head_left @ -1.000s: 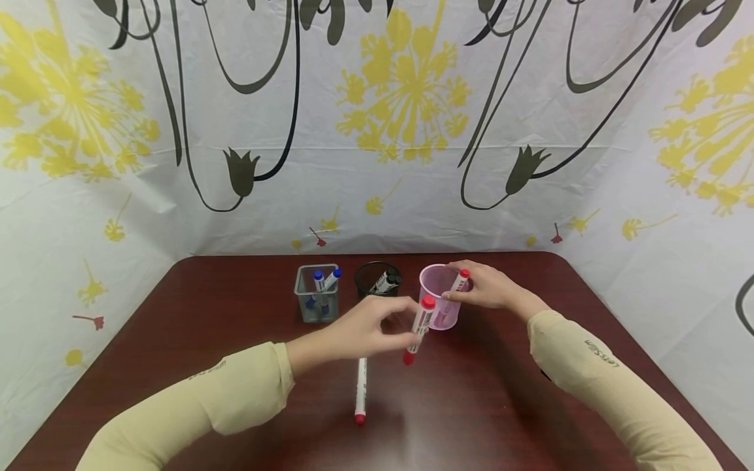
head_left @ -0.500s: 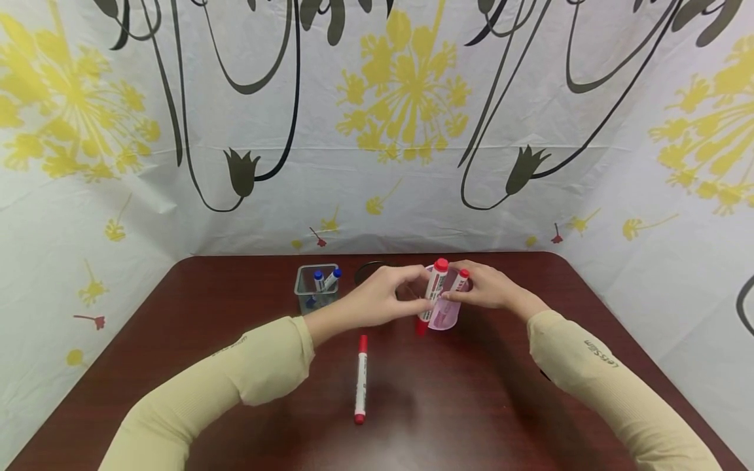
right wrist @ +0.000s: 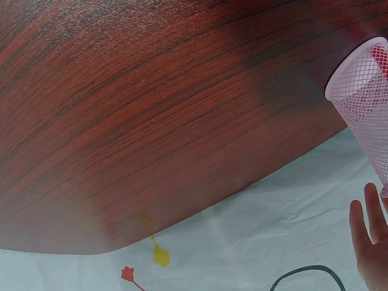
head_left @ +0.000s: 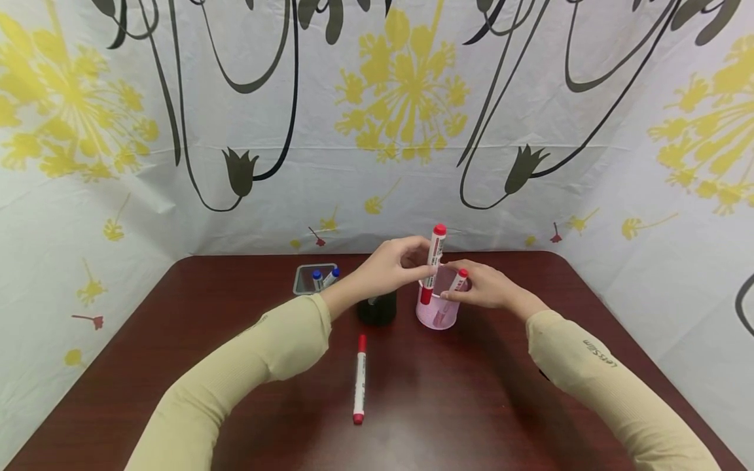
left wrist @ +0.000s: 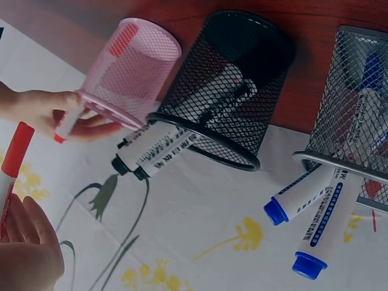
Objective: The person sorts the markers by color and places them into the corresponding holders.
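Observation:
My left hand (head_left: pixel 389 267) pinches a red-capped whiteboard marker (head_left: pixel 436 252) upright. Its red lower end is at the opening of the pink mesh pen cup (head_left: pixel 432 316). My right hand (head_left: pixel 484 286) holds that cup by its rim, thumb at the front and fingers at the far side. Another red marker (head_left: pixel 458 281) leans inside the pink cup near the right thumb. A third red marker (head_left: pixel 360 379) lies lengthwise on the table. In the left wrist view the held marker (left wrist: pixel 13 154) and fingers show only partly, at the left edge.
Left of the pink cup stands a black mesh cup (left wrist: pixel 233 79) with black-capped markers, partly behind my left wrist in the head view. Farther left is a square grey mesh holder (head_left: pixel 304 282) with blue-capped markers. A patterned sheet (head_left: pixel 353 196) hangs behind the dark red table (head_left: pixel 247 275).
My left hand has moved up, forward and slightly right, bringing its marker from in front of the pink cup to over its opening. The right hand and cup have stayed in place.

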### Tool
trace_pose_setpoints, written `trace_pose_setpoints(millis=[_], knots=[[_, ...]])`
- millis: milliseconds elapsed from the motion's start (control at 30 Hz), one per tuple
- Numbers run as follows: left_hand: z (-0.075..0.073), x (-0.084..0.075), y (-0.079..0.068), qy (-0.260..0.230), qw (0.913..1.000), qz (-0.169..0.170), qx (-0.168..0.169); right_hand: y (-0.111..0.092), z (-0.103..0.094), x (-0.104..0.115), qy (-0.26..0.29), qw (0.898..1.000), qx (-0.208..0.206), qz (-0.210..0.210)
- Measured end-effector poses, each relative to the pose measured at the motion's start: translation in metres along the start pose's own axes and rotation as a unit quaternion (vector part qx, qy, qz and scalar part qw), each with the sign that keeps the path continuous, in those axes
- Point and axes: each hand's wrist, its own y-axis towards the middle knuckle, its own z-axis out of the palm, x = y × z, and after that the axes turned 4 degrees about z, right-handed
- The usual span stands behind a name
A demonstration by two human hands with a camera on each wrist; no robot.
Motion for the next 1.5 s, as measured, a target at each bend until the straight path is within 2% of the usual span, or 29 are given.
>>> trace_pose_setpoints(millis=[433, 767, 1200, 1500], knots=[[-0.001, 0.016, 0.027, 0.004, 0.9995, -0.022, -0.024, -0.001, -0.002, -0.002, -0.005, 1.000, 0.000, 0.004], [0.003, 0.026, 0.042, 0.012, 0.9973, -0.057, -0.044, -0.001, -0.001, -0.002, 0.004, 1.000, 0.004, 0.000], [0.009, 0.046, 0.049, 0.031, 0.9954, -0.077, -0.049, 0.000, -0.001, 0.000, 0.005, 1.000, 0.006, -0.001], [0.018, 0.055, 0.051, 0.076, 0.9928, -0.085, -0.036, -0.001, -0.001, 0.001, 0.011, 1.000, 0.008, 0.004]])
